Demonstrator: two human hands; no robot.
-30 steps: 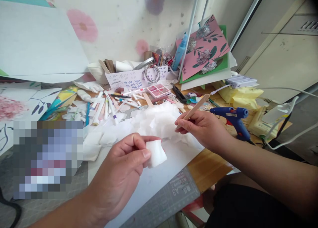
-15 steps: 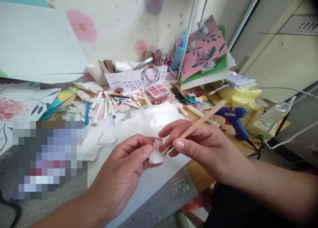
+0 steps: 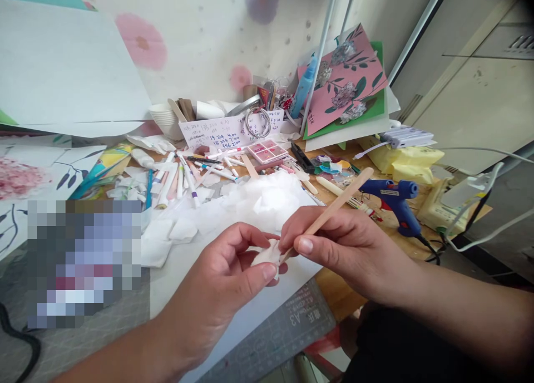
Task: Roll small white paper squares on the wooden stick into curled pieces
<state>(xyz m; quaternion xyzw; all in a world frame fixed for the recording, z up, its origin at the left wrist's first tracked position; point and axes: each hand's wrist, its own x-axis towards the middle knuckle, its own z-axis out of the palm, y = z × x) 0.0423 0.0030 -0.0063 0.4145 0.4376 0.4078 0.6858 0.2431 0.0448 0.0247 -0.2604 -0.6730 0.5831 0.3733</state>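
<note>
Between the thumb and fingers of my left hand [image 3: 231, 280] is a small, crumpled piece of white tissue paper [image 3: 267, 256]. My right hand [image 3: 340, 249] grips a flat wooden craft stick [image 3: 340, 200], which slants up to the right. The stick's lower end meets the tissue, and the right fingertips press at the tissue's edge. Just behind both hands lies a pile of thin white tissue sheets [image 3: 271, 196]. A white sheet of paper [image 3: 183, 283] is spread beneath the hands, on top of a grey cutting mat [image 3: 287, 335].
At the right lies a blue glue gun [image 3: 398, 202] with its cord, near a yellow tissue packet [image 3: 411, 163]. Several markers [image 3: 189, 180] and a pink palette [image 3: 267, 150] crowd the back. A pink flower picture [image 3: 346, 85] leans behind. A pixelated patch hides something at left.
The tissue has gone from a loose upright flap to a more bunched shape. My left thumb has moved down and right across it, and the right fingertips have come against it.
</note>
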